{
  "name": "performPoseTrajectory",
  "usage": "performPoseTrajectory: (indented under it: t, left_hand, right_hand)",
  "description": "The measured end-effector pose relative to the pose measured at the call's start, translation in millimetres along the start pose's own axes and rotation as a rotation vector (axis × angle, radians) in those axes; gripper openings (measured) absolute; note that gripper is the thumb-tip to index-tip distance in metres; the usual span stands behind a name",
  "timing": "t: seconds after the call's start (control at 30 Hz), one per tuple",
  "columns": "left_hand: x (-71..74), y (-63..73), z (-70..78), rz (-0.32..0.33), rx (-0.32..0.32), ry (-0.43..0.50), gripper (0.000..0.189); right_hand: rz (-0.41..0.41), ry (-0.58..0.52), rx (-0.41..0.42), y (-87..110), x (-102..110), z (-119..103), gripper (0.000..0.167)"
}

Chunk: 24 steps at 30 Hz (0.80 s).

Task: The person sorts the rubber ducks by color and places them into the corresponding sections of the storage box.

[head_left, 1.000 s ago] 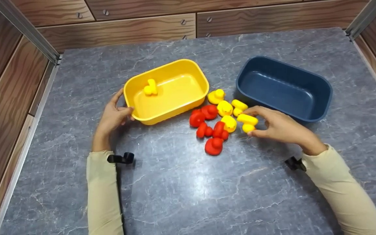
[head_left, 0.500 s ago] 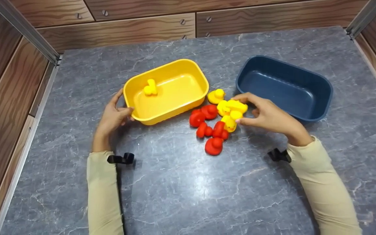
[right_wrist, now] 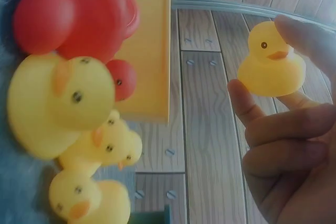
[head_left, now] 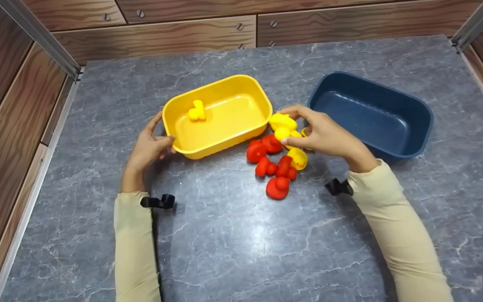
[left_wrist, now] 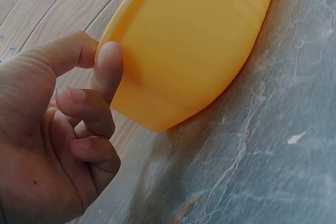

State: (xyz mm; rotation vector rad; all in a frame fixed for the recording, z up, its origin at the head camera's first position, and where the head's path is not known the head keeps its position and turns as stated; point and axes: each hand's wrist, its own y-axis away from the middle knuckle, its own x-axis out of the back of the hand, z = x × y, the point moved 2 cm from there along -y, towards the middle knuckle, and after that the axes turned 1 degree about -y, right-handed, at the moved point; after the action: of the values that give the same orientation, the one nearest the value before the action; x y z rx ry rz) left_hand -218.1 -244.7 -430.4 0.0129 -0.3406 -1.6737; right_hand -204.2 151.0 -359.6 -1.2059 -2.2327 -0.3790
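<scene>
My left hand (head_left: 146,147) grips the near-left corner of a yellow plastic bin (head_left: 220,147), thumb and index finger at its wall (left_wrist: 194,40). One yellow rubber duck (head_left: 197,111) lies inside that bin. Between thumb and fingertip, my right hand (head_left: 329,135) pinches another yellow rubber duck (right_wrist: 272,61), lifted off the table beside the bin's right end. Below it sit several red rubber ducks (head_left: 256,152) and several yellow ones (head_left: 298,159), bunched together; the right hand partly covers some of the yellow ducks in the head view.
A dark blue bin (head_left: 375,98) stands at the right, behind the right hand, with nothing visible inside. The grey marbled table (head_left: 224,235) is bordered by wood-patterned panels (head_left: 157,40) at the back and sides.
My right hand has carried the pinched yellow duck left and away from me, over the other yellow ducks, toward the yellow bin. My left hand has stayed at the bin's corner.
</scene>
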Motion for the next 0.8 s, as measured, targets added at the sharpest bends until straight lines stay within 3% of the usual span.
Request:
performPoseTrajectory:
  t: [0.27, 0.6, 0.8]
  left_hand:
    - [-0.9, 0.2, 0.8, -0.003, -0.021, 0.030, 0.084]
    - [-0.6, 1.0, -1.4, -0.006, -0.024, 0.038, 0.083]
    - [-0.5, 1.2, -0.1, -0.012, -0.022, 0.043, 0.082]
  right_hand:
    - [0.045, -0.071, -0.061, -31.5, -11, -12, 0.058]
    - [0.105, -0.189, -0.163, -66.3, -29, -8, 0.060]
    - [0.148, -0.154, -0.226, -80.6, -36, -9, 0.062]
